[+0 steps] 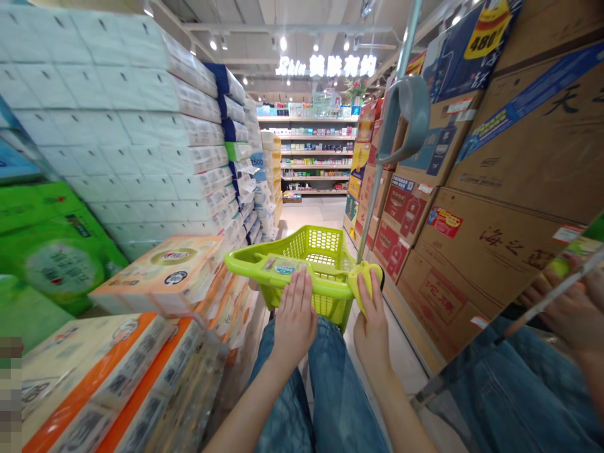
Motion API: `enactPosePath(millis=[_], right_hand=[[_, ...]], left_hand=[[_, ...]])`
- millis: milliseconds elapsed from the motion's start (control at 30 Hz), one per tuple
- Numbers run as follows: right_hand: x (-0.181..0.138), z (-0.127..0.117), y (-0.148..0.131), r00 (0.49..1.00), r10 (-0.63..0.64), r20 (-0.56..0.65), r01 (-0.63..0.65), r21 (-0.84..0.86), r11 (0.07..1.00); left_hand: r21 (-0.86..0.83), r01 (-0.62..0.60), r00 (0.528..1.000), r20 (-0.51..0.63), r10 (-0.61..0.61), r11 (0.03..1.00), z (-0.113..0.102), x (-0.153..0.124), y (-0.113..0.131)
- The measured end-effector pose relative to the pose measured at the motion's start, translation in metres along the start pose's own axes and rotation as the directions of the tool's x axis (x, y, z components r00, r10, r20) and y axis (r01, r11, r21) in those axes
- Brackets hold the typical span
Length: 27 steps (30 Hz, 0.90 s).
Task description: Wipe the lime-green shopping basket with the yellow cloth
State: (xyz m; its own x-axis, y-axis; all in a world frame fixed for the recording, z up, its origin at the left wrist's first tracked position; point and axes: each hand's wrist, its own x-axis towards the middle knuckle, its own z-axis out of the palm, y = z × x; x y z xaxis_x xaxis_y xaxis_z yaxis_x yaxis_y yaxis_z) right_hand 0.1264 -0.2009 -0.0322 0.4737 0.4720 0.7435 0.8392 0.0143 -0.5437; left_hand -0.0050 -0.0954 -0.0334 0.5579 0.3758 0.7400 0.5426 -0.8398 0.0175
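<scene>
A lime-green shopping basket (309, 242) with lattice walls stands in front of my knees, a label set in its near rim. My left hand (297, 311) rests on that near rim by the label, fingers stretched and close together; nothing shows in it. At the rim's right corner, my right hand (372, 314) holds a yellow cloth (359, 277) pressed against the plastic, its fingers bent over the cloth. A thin metal pole (372, 207) with a grey loop handle (410, 119) rises beside this corner. The palms of both hands are hidden.
Stacked tissue packs (117, 126) line the left side, with orange-and-white packs (151, 270) lower down. Cardboard cartons (500, 251) are piled on the right, near a reflective panel (533, 377). Shelves of small goods (316, 151) stand at the aisle's far end.
</scene>
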Motion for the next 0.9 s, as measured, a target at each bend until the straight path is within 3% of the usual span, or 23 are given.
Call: enactPosePath(millis=[100,200,300,433,633,733,900], right_hand=[[-0.011,0.017,-0.027,0.99,-0.12,0.07,0.134,-0.234,0.963],[-0.017,0.033,-0.051,0.972,-0.161,0.169,0.213,-0.358,0.909],[-0.015,0.036,-0.057,0.97,-0.153,0.19,0.215,-0.372,0.903],[-0.011,0.015,-0.037,0.978,-0.115,0.175,0.169,-0.333,0.928],[0.0,-0.01,0.001,0.996,-0.049,0.068,0.054,-0.072,0.996],[0.002,0.001,-0.011,0.998,-0.039,0.049,0.046,-0.165,0.985],[-0.001,0.027,-0.051,0.966,-0.171,0.192,0.234,-0.384,0.893]], left_hand=[[0.012,-0.003,1.0,-0.012,0.003,1.0,0.002,-0.002,-0.001],[0.043,-0.001,0.999,-0.038,0.003,0.999,0.004,-0.004,-0.002],[0.057,-0.018,0.999,-0.033,0.02,0.998,0.004,-0.004,-0.004],[0.045,-0.026,1.0,0.004,0.025,0.999,0.001,-0.003,-0.004],[0.019,-0.002,1.0,-0.008,0.002,1.0,0.001,0.0,0.001],[0.001,0.007,1.0,-0.015,-0.007,1.0,0.003,0.0,0.001],[0.007,-0.005,0.999,-0.036,0.006,1.0,0.004,-0.002,-0.002]])
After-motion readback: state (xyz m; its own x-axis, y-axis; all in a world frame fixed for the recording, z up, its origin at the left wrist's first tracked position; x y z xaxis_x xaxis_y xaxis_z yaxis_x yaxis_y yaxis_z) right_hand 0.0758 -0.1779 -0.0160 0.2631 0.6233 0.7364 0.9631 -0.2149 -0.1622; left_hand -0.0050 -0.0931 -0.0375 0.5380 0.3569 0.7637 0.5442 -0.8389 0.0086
